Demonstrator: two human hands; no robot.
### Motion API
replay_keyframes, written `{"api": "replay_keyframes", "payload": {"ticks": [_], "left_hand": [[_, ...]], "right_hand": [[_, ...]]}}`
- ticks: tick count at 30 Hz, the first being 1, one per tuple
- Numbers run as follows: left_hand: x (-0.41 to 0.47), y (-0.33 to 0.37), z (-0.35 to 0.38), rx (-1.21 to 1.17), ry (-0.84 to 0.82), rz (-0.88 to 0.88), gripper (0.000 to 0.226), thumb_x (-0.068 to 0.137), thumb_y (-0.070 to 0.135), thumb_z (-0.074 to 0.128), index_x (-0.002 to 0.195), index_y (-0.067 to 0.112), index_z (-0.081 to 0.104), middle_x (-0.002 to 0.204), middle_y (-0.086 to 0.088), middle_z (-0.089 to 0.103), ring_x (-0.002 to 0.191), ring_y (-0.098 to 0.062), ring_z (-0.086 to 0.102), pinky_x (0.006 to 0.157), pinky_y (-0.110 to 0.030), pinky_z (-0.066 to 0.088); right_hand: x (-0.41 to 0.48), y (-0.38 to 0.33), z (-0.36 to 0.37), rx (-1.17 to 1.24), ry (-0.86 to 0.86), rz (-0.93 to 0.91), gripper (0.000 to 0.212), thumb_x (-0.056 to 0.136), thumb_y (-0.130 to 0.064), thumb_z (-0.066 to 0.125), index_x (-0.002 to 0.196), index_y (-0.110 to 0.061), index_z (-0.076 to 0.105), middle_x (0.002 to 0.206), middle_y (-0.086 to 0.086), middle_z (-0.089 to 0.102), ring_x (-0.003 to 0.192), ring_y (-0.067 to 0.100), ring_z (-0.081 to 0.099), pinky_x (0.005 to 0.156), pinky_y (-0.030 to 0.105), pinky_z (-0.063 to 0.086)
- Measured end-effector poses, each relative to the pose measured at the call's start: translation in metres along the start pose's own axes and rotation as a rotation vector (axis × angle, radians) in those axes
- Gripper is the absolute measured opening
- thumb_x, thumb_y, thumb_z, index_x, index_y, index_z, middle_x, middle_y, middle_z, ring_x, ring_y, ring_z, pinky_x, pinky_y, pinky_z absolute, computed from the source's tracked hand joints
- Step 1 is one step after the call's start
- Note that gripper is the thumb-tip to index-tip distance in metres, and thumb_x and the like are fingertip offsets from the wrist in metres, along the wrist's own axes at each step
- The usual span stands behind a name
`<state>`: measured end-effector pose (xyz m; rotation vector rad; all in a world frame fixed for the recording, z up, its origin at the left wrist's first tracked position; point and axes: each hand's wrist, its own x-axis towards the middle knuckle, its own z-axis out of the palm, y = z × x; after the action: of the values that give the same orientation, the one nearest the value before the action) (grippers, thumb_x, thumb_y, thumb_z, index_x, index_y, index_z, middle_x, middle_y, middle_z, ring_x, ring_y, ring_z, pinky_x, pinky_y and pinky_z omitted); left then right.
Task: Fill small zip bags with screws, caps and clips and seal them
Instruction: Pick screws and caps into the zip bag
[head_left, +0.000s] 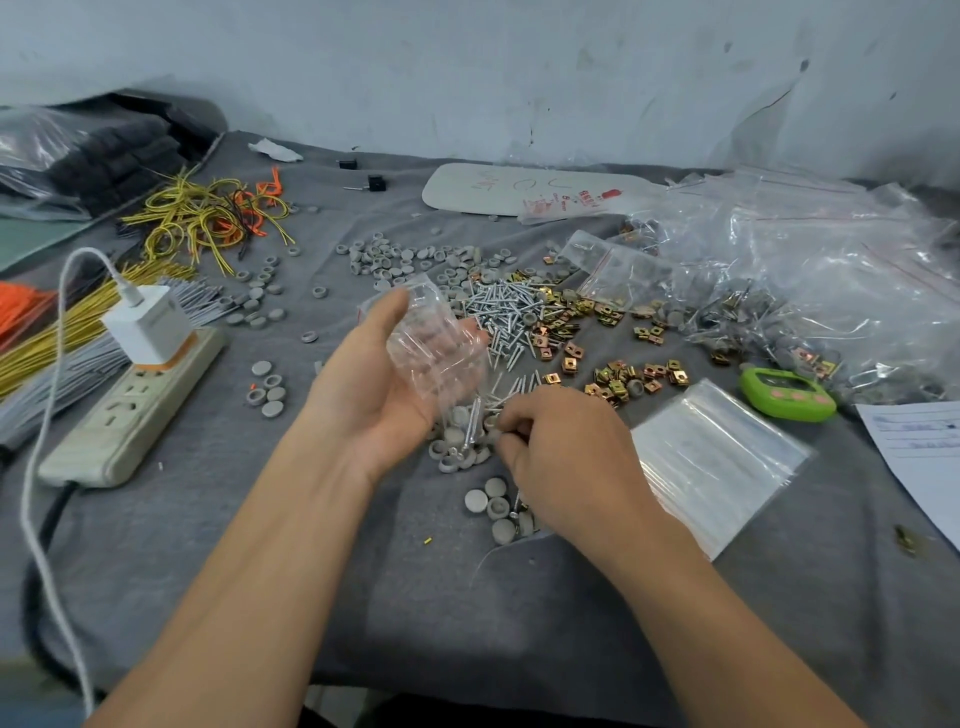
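Filling step: left hand (374, 384) grips a small clear plastic zip bag (436, 343); right hand (566, 452) curls over thin silver screws (474, 426) at its fingertips, grasp unclear; probably bagging them next.

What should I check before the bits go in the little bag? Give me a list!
1. Left hand holds the zip bag: ok.
2. Bag mouth open and facing the right hand: cannot tell.
3. Caps and screws lie by the right hand: ok.
4. Right hand has parts pinched: cannot tell; its curled fingers hide them.
5. Clips lie close by: ok.
6. Spare bags ready beside the right hand: ok.
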<state>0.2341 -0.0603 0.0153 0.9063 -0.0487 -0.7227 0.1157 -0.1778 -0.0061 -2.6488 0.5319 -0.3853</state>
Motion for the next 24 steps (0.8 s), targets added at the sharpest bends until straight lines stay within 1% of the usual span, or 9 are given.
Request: {"api": "replay_keyframes", "payload": {"ticks": [3,5,7,10,15,18,21,23,24], "left_hand": [[0.002,0.001,-0.002,0.081,-0.004,0.032,0.020,0.093,0.029,0.063,0.099,0.010,0.067,0.097,-0.010,0.072,0.102,-0.028,0.068,0.106,-0.051,0.051],[0.003,0.002,-0.002,0.188,-0.046,0.120,0.020,0.079,0.021,0.073,0.097,0.014,0.066,0.092,-0.005,0.073,0.089,-0.021,0.068,0.098,-0.045,0.057],[0.002,-0.001,0.000,0.348,-0.098,0.232,0.029,0.072,0.013,0.076,0.100,0.014,0.068,0.089,0.001,0.073,0.083,-0.015,0.067,0.079,-0.035,0.059],[-0.001,-0.009,0.008,0.641,-0.186,0.420,0.048,0.072,0.007,0.074,0.117,0.023,0.067,0.098,0.008,0.075,0.093,-0.007,0.071,0.075,-0.021,0.055],[-0.004,-0.020,0.013,0.825,-0.362,0.501,0.054,0.072,-0.002,0.077,0.115,0.030,0.066,0.099,0.003,0.073,0.092,-0.014,0.071,0.077,-0.039,0.060],[-0.004,-0.019,0.013,0.889,-0.369,0.495,0.055,0.070,-0.002,0.077,0.116,0.027,0.065,0.097,0.000,0.072,0.087,-0.017,0.068,0.074,-0.039,0.056],[-0.004,-0.015,0.005,0.871,-0.285,0.511,0.052,0.073,0.000,0.075,0.112,0.034,0.069,0.101,-0.003,0.073,0.091,-0.016,0.070,0.074,-0.027,0.055],[-0.004,-0.011,0.001,0.811,-0.176,0.490,0.050,0.076,-0.001,0.079,0.111,0.034,0.072,0.102,0.002,0.074,0.094,-0.012,0.071,0.077,-0.022,0.054],[-0.005,-0.009,0.001,0.754,-0.131,0.467,0.049,0.078,-0.002,0.080,0.113,0.030,0.072,0.103,0.003,0.075,0.094,-0.010,0.072,0.078,-0.022,0.053]], "right_hand": [[0.002,0.008,-0.002,0.271,0.176,0.026,0.007,0.095,-0.032,0.071,0.093,-0.031,0.078,0.084,-0.019,0.072,0.079,0.002,0.064,0.075,0.020,0.054],[0.006,0.009,-0.007,0.507,0.316,0.022,0.006,0.093,-0.031,0.074,0.095,-0.032,0.079,0.078,-0.026,0.070,0.077,-0.005,0.064,0.066,0.011,0.048],[0.013,0.006,-0.016,0.697,0.418,0.024,0.005,0.091,-0.034,0.074,0.094,-0.035,0.079,0.088,-0.030,0.070,0.087,-0.006,0.064,0.078,0.025,0.054],[0.023,-0.003,-0.029,0.782,0.510,-0.019,0.008,0.088,-0.038,0.074,0.085,-0.045,0.075,0.131,-0.024,0.062,0.128,0.006,0.056,0.105,0.050,0.048],[0.025,-0.015,-0.034,0.603,0.341,-0.011,0.011,0.075,-0.041,0.074,0.076,-0.052,0.073,0.154,-0.019,0.046,0.148,0.007,0.033,0.122,0.049,0.027],[0.025,-0.014,-0.030,0.541,0.193,0.004,0.022,0.080,-0.030,0.072,0.081,-0.051,0.077,0.158,-0.016,0.044,0.150,0.011,0.030,0.124,0.048,0.025],[0.024,-0.015,-0.029,0.950,0.226,0.070,0.021,0.082,-0.020,0.073,0.080,-0.039,0.083,0.137,-0.018,0.064,0.133,-0.003,0.051,0.111,0.038,0.043],[0.022,-0.011,-0.031,1.185,0.312,0.187,0.018,0.080,-0.018,0.073,0.073,-0.031,0.083,0.105,-0.018,0.077,0.099,-0.001,0.067,0.085,0.029,0.048],[0.021,-0.008,-0.031,1.173,0.339,0.231,0.017,0.080,-0.018,0.074,0.071,-0.030,0.082,0.093,-0.015,0.078,0.080,0.000,0.067,0.075,0.029,0.046]]}}
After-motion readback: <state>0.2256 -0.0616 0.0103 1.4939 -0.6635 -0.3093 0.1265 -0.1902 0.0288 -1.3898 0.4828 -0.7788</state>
